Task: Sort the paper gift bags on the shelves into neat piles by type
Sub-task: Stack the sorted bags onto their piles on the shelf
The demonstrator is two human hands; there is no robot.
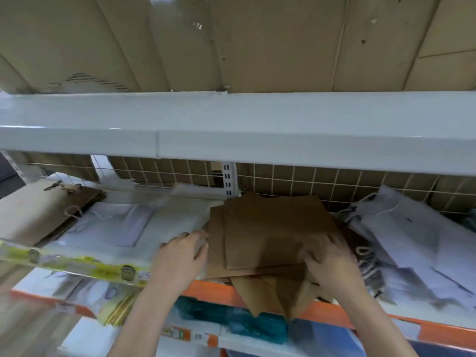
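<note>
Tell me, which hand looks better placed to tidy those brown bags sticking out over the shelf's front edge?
Probably the right hand. It lies on the brown bag pile, just above the overhanging bags. The left hand rests at the pile's left edge, farther away.

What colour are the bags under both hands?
Plain brown kraft paper bags, unprinted; clearest in the head view.

we see a soft, even indoor light, a bit dim and cool in colour. a white glare patch sits on the cardboard at the top edge. under the upper shelf board the back of the shelf is in shadow. the whole picture is blurred, most at the left and right edges, where the wide lens also bends the straight lines.
</note>
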